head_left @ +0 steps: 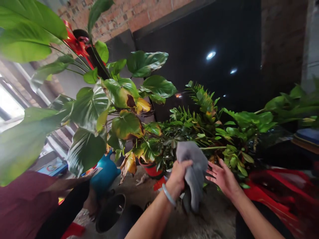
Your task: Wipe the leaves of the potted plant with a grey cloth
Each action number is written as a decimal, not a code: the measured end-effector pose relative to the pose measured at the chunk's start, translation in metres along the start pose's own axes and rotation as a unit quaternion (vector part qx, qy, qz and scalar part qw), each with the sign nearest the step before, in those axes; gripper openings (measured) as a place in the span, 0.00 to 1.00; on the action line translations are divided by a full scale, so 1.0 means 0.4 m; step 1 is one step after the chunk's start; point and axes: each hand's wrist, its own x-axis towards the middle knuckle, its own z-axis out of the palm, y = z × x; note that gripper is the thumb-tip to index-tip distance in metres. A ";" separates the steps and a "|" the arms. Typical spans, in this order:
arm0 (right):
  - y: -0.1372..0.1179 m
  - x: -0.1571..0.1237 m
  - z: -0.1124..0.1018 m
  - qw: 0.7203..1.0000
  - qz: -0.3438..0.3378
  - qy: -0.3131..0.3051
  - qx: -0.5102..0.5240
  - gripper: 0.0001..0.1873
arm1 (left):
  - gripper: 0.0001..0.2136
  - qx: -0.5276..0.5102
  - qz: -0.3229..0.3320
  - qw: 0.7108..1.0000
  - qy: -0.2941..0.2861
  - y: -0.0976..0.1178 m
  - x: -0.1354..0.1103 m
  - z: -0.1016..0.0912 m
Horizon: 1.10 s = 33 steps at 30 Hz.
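My left hand (178, 175), with a bangle on its wrist, is closed on a grey cloth (193, 166) that hangs down between my two hands. The cloth sits against the low leaves of a bushy small-leaved plant (199, 126). To the right, my right hand (223, 177) is spread with its fingers apart, next to the cloth and touching the plant's lower leaves; it holds nothing.
A tall broad-leaved plant (104, 99) with yellowing leaves and a red bow (74, 41) stands at left. Another person in a dark red top (22, 205) sits at lower left by a blue watering can (106, 172). A red pot (152, 169) and a black pot (111, 212) are on the floor.
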 end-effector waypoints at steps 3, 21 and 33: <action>-0.001 -0.019 0.012 0.999 0.026 -0.023 -0.003 0.25 | 0.10 0.083 -0.093 0.986 -0.109 -0.089 -0.067 -0.050; 0.001 -0.005 -0.017 0.999 0.020 -0.030 -0.040 0.24 | 0.12 0.094 -0.056 0.987 -0.120 -0.057 -0.087 -0.111; 0.000 -0.012 -0.010 0.993 0.028 -0.103 -0.058 0.28 | 0.12 0.079 -0.058 0.992 -0.075 -0.064 -0.094 -0.116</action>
